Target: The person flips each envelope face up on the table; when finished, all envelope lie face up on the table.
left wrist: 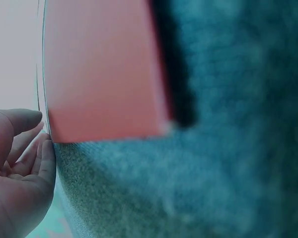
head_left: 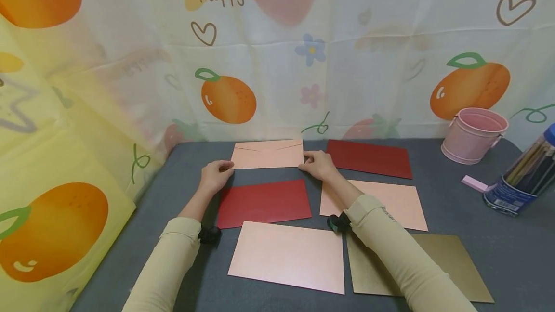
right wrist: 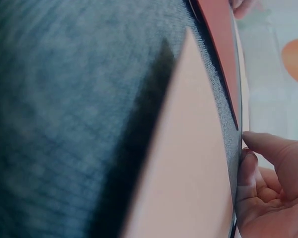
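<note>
A light pink envelope with its flap side up lies at the back of the table. My left hand pinches its near left corner between thumb and fingers. At its right edge my right hand pinches the near corner, thumb and fingers curled together. Just in front lies a red envelope, and a darker red envelope is to the right of my right hand. Under my right forearm, partly hidden, is another pink envelope. In the left wrist view my left hand shows at the left border.
Nearest me lie a third pink envelope and a gold envelope, the latter partly covered by my right sleeve. At the right stand a pink bucket and a clear container of pens. A fruit-patterned cloth hangs behind the dark table.
</note>
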Demonstrator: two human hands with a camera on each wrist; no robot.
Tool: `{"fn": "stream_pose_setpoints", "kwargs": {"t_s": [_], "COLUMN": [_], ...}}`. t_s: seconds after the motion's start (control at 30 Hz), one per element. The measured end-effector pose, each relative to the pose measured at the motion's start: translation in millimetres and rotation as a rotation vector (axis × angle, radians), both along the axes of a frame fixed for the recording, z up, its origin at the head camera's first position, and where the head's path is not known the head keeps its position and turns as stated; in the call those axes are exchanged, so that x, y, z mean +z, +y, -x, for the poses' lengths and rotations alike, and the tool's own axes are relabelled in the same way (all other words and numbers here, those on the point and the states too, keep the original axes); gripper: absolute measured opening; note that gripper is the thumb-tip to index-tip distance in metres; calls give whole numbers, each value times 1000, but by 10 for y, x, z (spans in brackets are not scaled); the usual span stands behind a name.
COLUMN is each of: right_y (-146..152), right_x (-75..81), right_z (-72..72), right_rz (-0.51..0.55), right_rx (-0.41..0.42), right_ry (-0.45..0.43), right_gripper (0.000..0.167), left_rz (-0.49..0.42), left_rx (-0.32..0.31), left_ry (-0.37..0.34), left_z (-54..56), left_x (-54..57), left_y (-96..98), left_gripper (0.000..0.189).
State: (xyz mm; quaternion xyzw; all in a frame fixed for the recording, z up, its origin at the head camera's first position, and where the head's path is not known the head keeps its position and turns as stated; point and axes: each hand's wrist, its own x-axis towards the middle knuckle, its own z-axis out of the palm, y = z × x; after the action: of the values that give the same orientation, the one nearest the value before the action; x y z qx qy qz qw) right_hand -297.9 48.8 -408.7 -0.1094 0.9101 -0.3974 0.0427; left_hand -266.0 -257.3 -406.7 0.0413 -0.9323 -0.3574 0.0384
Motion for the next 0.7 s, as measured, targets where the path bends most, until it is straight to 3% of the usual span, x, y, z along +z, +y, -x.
{"fn": "stream_pose_setpoints", "kwargs": {"t_s": [0.17,0.4,0.7], "right_y": [30,95,192], "right_x": [31,99,124], "right_z": [-23,-71,-184], "right_rz": [-8,-22,39], "right_rx": [24,70,186], "right_ry": [-6,-39,-37], "right_gripper": [53,59,60], "left_rz": [0,39,123], "left_rx": [-37,-192,-337], "left_ry": [-17,-46,-34], "left_z": [-15,-61,-295], "left_x": [0,39,107], "left_y": [-10,-74,-12], "left_gripper": [34,48,64]}}
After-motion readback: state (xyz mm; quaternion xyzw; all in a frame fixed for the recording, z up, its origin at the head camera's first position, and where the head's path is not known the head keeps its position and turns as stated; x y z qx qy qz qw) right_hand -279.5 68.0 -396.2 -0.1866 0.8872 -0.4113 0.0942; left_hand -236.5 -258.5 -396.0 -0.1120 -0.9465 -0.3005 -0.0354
